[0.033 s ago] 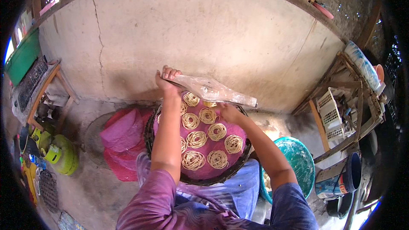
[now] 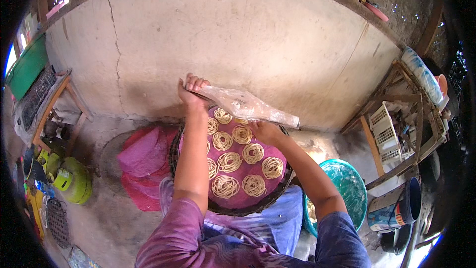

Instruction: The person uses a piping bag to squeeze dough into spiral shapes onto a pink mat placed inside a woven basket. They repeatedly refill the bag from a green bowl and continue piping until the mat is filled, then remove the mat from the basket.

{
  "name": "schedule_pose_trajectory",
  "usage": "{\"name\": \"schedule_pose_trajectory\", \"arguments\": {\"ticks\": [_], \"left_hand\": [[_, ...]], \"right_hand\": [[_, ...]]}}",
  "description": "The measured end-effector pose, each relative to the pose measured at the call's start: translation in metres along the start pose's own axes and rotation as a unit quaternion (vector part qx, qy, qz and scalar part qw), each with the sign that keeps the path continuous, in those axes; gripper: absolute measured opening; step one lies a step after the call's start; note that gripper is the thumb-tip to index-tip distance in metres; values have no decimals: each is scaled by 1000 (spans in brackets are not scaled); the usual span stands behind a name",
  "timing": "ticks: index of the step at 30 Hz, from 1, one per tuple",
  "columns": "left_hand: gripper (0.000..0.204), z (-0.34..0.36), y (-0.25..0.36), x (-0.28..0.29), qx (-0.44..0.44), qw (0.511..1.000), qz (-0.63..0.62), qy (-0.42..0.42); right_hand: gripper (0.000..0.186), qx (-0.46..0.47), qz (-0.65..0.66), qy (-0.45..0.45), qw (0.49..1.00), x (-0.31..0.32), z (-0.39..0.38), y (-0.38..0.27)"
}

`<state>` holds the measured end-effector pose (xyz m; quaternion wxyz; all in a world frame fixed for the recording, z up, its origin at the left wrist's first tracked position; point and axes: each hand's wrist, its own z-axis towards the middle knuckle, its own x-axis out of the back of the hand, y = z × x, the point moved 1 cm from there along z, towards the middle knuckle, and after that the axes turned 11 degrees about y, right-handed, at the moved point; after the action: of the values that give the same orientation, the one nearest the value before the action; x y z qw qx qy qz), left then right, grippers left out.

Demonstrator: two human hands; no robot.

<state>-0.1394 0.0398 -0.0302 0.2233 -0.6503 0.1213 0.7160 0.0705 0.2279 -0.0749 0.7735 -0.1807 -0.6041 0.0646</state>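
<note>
A round dark woven tray (image 2: 228, 208) lined with pink cloth (image 2: 248, 196) rests in front of me. Several pale coiled noodle nests (image 2: 229, 161) lie on the cloth. My left hand (image 2: 192, 90) is raised over the tray's far edge, gripping one end of a clear plastic bag (image 2: 248, 105). The bag stretches to the right above the tray. My right hand (image 2: 265, 131) grips the bag from underneath, near its middle, over the tray's far right part. My left forearm hides some nests.
A heap of pink cloth (image 2: 141, 166) lies left of the tray, with a green gas cylinder (image 2: 74, 178) beyond it. A teal basin (image 2: 349, 188), a blue bucket (image 2: 404, 208) and white baskets (image 2: 384, 129) stand on the right. A concrete wall (image 2: 248, 34) rises ahead.
</note>
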Motion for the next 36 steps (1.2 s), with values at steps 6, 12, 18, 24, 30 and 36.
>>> {"name": "schedule_pose_trajectory", "arguments": {"ticks": [6, 12, 18, 24, 30, 36], "left_hand": [[30, -100, 86, -128, 14, 947, 82, -310], [66, -271, 119, -167, 80, 919, 282, -265], [83, -341, 97, -106, 155, 909, 374, -102], [81, -350, 106, -51, 188, 906, 379, -26], [79, -350, 71, -23, 281, 879, 382, -55], [78, -360, 63, -28, 298, 889, 328, -115]], "right_hand": [[55, -19, 3, 160, 987, 26, -7, 54], [61, -360, 376, 50, 852, -26, -52, 134], [55, -245, 396, 216, 858, -23, -106, 102], [46, -368, 367, 395, 758, -54, -199, 37], [43, -392, 715, 341, 467, -95, -296, -111], [39, -523, 602, 345, 496, -42, -331, -133]]}}
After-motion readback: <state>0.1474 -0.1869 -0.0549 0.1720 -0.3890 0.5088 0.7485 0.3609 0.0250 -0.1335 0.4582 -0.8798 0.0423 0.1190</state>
